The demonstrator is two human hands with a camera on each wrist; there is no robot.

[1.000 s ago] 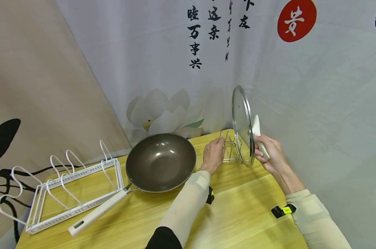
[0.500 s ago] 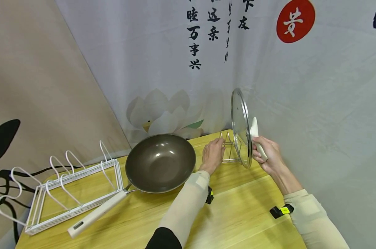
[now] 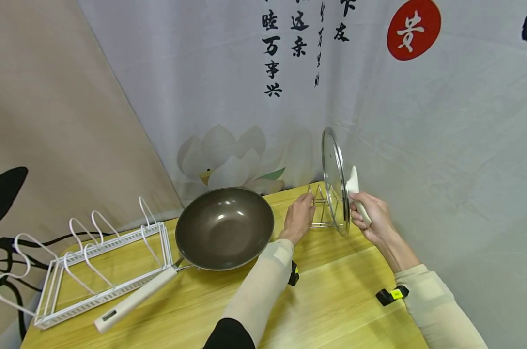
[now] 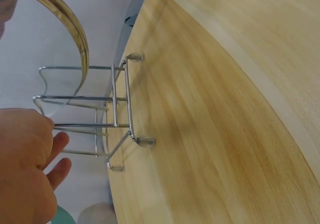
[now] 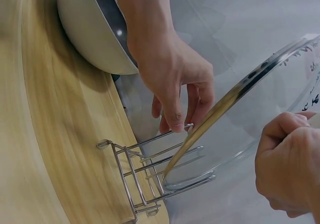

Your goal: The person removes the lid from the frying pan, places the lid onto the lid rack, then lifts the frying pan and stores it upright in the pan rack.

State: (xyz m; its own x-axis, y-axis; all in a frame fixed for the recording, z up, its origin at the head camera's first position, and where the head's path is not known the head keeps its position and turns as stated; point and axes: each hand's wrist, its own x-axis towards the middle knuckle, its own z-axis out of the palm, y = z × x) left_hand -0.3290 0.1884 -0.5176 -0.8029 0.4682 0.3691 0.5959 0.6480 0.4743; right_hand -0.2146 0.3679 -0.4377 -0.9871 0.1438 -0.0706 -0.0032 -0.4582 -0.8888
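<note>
Right hand (image 3: 374,216): right of centre in the head view, clamped round the pale lid handle (image 3: 353,180), probably because that grip sets the lid's angle while keeping fingers off the glass.
Left hand (image 3: 298,217): fingers and thumb together on the near end loop of the wire rack (image 4: 129,100), likely bracing so light a frame against a nudge.
Glass lid (image 3: 336,177): on edge between the 2 hands, nearly upright, its lower rim among the rack's loops; whether it bears on the base I cannot tell.
Rack: on the table (image 3: 333,310) near its far edge, loops upward, apparently spaced to keep a lid standing.
Pan (image 3: 225,228): centre of the frame, mouth up, just beside the left hand; its long handle (image 3: 137,299) points lower left, seemingly out of both arms' way.
White rack (image 3: 106,294): lower left, loops up, well apart from the lid.
Curtain (image 3: 464,145): hangs behind everything, across the upper frame.
</note>
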